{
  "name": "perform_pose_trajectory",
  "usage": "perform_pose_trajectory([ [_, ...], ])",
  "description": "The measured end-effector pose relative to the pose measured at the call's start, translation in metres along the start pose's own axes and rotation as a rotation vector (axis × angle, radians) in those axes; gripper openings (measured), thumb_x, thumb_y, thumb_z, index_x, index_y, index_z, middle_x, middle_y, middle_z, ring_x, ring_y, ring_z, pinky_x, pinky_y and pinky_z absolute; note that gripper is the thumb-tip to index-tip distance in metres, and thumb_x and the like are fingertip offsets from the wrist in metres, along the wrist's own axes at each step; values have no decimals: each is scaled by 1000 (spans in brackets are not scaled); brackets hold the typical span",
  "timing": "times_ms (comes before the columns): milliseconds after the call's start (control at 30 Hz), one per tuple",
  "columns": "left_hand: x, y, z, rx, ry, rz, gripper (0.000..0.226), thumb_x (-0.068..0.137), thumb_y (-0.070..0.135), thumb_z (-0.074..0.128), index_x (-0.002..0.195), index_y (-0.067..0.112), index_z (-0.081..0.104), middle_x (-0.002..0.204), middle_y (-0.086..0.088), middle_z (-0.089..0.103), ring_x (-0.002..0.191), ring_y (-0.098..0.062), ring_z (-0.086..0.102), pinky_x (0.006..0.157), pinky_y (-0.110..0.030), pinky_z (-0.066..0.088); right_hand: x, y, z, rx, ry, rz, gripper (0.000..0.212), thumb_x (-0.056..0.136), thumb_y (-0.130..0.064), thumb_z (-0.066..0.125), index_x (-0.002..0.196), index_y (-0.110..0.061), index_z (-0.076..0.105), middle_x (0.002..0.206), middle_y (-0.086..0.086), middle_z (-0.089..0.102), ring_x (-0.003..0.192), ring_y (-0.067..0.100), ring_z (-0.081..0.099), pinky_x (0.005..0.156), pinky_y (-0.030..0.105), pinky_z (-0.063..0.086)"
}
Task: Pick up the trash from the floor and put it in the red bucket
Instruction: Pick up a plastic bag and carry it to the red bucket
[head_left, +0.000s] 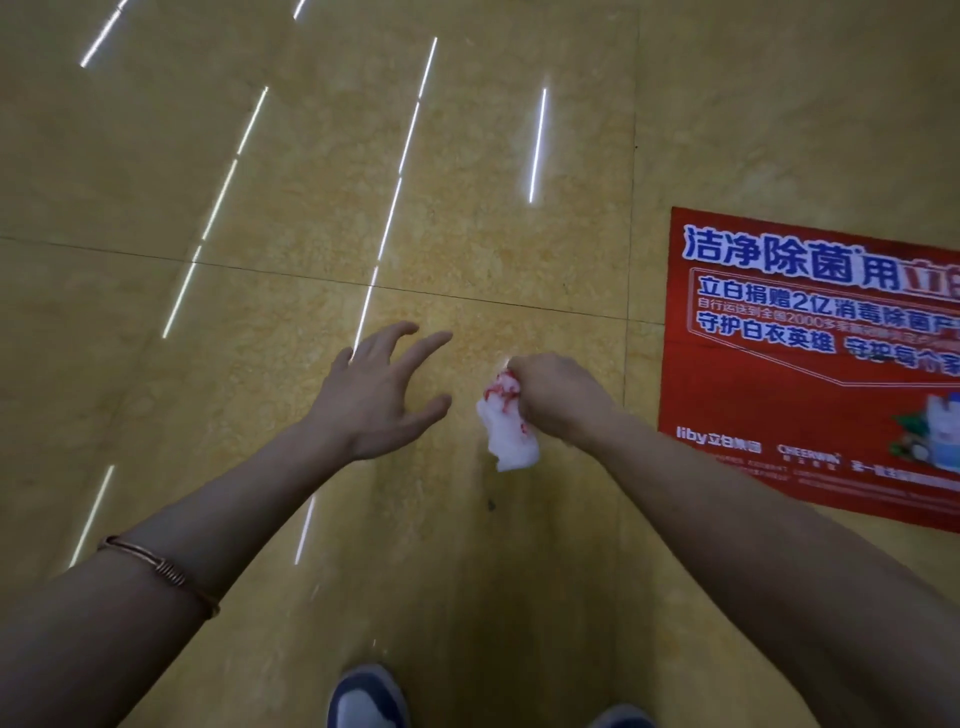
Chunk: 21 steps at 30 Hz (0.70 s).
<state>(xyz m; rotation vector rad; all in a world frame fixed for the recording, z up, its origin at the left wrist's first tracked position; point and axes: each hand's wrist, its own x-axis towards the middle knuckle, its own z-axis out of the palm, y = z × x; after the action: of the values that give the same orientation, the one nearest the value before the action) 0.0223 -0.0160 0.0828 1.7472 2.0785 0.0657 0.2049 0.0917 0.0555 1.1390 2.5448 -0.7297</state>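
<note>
Blue and white shoes stand on the yellow floor. The left hand is spread wide, its grip empty. The right hand squeezes the crumpled white trash with red marks in its grip. A red poster lies farther right.

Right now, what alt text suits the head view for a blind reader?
The right hand grips crumpled white trash with red marks over a yellow floor. The left hand is spread open beside it; a red poster lies at right.
</note>
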Motion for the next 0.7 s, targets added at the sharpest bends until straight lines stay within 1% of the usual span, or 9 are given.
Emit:
perform_pose_trajectory([
  [67, -17, 17, -36, -30, 20, -2, 74, 77, 65, 36, 146, 42, 20, 152, -2, 24, 137, -26, 28, 110, -53, 28, -25, -13, -40, 37, -10, 45, 22, 87, -12, 46, 106, -11, 56, 106, 16, 61, 95, 35, 58, 68, 34, 42],
  [167, -44, 41, -95, -42, 36, 0, 77, 74, 70, 30, 145, 42, 23, 151, -2, 27, 136, -25, 31, 109, -50, 30, -67, -30, -101, 64, 1, 87, 12, 91, -23, 43, 88, -16, 52, 87, 10, 53, 84, 32, 53, 66, 32, 35],
  [233, -62, 58, -141, -39, 50, 5, 81, 70, 72, 25, 145, 41, 24, 150, -2, 28, 136, -24, 31, 109, -48, 30, -94, -42, -147, 85, 34, 107, 21, 91, -31, 42, 81, -15, 51, 79, 6, 50, 82, 32, 54, 64, 31, 34],
  [300, -77, 75, -192, -36, 70, 7, 81, 70, 72, 24, 145, 41, 24, 151, -1, 27, 136, -23, 31, 110, -46, 29, -118, -56, -196, 85, 69, 108, 28, 92, -38, 42, 82, -14, 51, 80, 7, 54, 80, 31, 56, 63, 31, 36],
  [367, -89, 96, -245, -33, 99, 24, 80, 70, 72, 24, 144, 42, 24, 150, 0, 27, 135, -23, 31, 110, -46, 29, -142, -72, -250, 84, 120, 95, 39, 93, -52, 40, 82, -15, 48, 82, 7, 57, 75, 27, 53, 63, 32, 37],
  [500, -109, 138, -351, -13, 159, 54, 80, 70, 72, 24, 144, 43, 23, 151, 2, 25, 135, -22, 31, 109, -45, 30, -191, -107, -357, 146, 207, 96, 62, 79, -78, 39, 74, -17, 51, 70, 0, 56, 67, 21, 56, 57, 31, 40],
  [567, -121, 161, -404, -11, 202, 70, 80, 70, 72, 23, 144, 42, 23, 151, 3, 24, 135, -21, 30, 110, -43, 29, -215, -122, -408, 146, 252, 88, 60, 77, -77, 46, 72, -18, 53, 68, -1, 57, 64, 18, 56, 57, 30, 42],
  [600, -127, 171, -430, -13, 223, 77, 81, 70, 72, 22, 145, 41, 23, 151, 3, 23, 135, -21, 30, 110, -42, 29, -228, -128, -433, 146, 285, 89, 54, 78, -72, 51, 72, -18, 54, 68, -2, 58, 64, 18, 56, 58, 30, 42],
  [700, -147, 204, -499, -11, 268, 96, 82, 69, 72, 22, 145, 40, 23, 152, 6, 21, 135, -19, 30, 109, -39, 30, -265, -142, -503, 142, 384, 88, 31, 82, -43, 60, 75, -13, 57, 75, 5, 63, 72, 26, 58, 59, 29, 41],
])
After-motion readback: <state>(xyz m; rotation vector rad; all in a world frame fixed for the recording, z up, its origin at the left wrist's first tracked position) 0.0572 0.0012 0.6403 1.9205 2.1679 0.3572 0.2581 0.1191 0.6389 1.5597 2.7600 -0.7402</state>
